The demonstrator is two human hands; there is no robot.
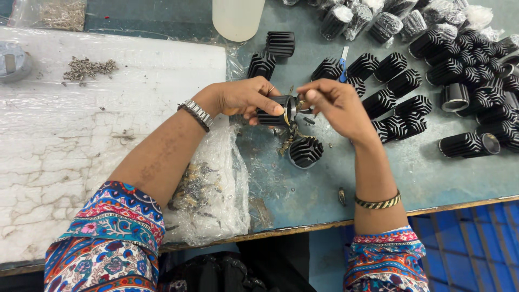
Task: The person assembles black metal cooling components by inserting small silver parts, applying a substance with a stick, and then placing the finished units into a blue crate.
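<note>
Presently held above the bench (421,178): finned black heatsink (274,111) lying sideways in left hand (246,97), fingers wrapped round it, open end facing right hand (330,100), its fingertips pinched on a small part just beside that rim.

1. You have one view only, from the camera on your head, looking steeply down over your forearms onto the workbench (335,184).
2. It sits close: your left hand (246,97) and right hand (335,103) meet near the middle of the picture.
3. The bench's near edge runs along the bottom, with your patterned sleeves (108,243) below it.
</note>
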